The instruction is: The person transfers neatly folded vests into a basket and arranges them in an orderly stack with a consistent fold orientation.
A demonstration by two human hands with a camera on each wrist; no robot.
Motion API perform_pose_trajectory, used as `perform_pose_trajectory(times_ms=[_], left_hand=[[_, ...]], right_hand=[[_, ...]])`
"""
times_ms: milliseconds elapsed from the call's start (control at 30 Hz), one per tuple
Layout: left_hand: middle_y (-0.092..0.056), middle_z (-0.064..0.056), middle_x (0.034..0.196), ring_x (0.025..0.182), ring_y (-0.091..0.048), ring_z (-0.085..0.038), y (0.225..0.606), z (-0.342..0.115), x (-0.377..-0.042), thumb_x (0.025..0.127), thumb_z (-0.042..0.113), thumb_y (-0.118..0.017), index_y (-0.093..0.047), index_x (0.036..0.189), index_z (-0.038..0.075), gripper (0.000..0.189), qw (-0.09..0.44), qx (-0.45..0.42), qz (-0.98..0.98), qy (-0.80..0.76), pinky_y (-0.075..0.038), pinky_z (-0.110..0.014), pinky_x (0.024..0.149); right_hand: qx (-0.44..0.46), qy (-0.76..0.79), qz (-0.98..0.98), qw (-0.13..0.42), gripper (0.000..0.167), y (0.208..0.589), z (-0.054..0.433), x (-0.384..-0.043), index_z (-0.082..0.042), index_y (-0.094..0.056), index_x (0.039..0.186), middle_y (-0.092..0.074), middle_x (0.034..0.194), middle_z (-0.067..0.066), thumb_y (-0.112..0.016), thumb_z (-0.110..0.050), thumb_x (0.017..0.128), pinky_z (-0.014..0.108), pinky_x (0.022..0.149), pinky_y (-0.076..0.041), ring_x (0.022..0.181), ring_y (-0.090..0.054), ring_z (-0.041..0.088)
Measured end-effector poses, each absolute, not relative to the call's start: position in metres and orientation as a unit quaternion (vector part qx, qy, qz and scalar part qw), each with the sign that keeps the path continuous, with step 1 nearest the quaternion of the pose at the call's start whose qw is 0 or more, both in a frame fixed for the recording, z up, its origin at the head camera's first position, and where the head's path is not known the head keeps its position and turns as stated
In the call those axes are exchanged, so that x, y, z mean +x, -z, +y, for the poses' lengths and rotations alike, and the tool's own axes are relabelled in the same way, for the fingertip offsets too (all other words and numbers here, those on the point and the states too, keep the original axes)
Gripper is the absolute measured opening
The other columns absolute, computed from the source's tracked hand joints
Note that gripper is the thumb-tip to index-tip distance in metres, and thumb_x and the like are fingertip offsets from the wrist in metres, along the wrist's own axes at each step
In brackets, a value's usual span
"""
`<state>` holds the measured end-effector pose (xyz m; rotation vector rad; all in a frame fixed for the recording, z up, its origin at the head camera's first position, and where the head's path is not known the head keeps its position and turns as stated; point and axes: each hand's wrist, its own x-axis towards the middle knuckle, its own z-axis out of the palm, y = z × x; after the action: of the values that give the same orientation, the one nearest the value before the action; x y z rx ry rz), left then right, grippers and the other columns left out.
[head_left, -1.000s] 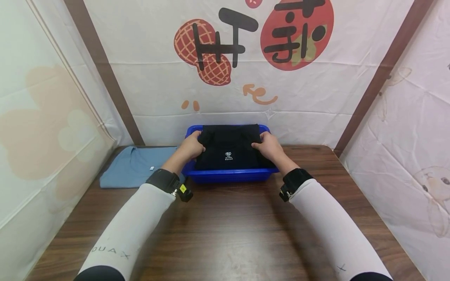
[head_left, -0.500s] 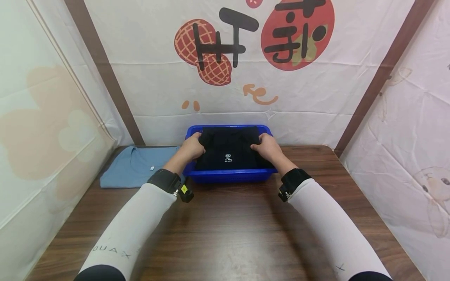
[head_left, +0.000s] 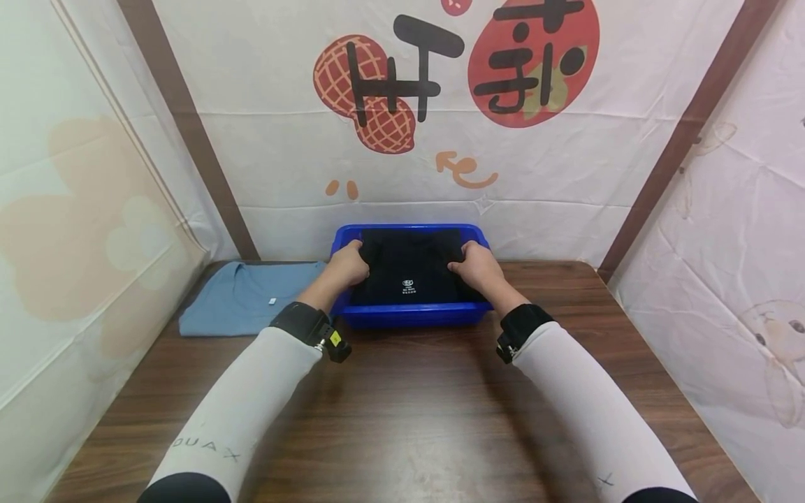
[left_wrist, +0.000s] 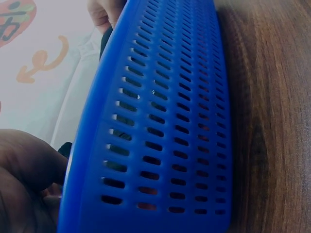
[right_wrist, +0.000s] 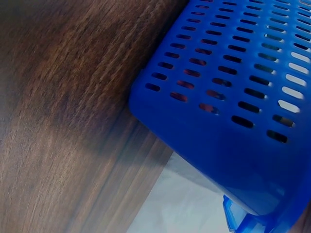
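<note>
The left hand (head_left: 349,265) and right hand (head_left: 481,267) pinch opposite sides of a folded black fabric garment (head_left: 412,260), between them in a rectangular blue plastic basket (head_left: 411,317). Left of the grip lies a folded grey-blue fabric garment (head_left: 239,307).

The left sleeve (head_left: 235,405) shows "UA X", the right sleeve (head_left: 597,405) "X".

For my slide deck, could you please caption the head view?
Left hand and right hand grip a black garment in a blue basket.
</note>
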<state>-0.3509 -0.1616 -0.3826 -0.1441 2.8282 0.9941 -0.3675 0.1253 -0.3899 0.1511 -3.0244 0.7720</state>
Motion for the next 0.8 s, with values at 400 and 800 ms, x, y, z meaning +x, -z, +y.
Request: perform_pose_trajectory(times_ms=[400,800], left_hand=[[-0.031,-0.019,0.165,0.120,-0.055,-0.036,0.384,-0.152,-0.344,0.097,0.004,-0.051,-0.020,0.163,0.007,0.072,0.068,-0.063,0.942,-0.323,-0.053,-0.037,0.070],[-0.063,-0.020,0.110,0.090,-0.061,-0.029,0.395,-0.144,-0.350,0.098,0.007,-0.051,-0.062,0.114,-0.007,0.024,0.059,-0.051,0.967,-0.242,-0.052,-0.035,0.072]], right_hand=[[0.032,-0.201,-0.979,-0.005,0.051,0.394,0.120,-0.369,-0.006,-0.056,0.130,-0.064,0.133,0.013,-0.074,-0.036,0.094,0.049,0.098,-0.052,0.119,-0.062,0.029],[0.026,-0.175,-0.984,-0.017,0.047,0.395,0.117,-0.368,-0.004,-0.056,0.130,-0.064,0.132,0.017,-0.072,-0.033,0.095,0.052,0.097,-0.053,0.120,-0.063,0.033]])
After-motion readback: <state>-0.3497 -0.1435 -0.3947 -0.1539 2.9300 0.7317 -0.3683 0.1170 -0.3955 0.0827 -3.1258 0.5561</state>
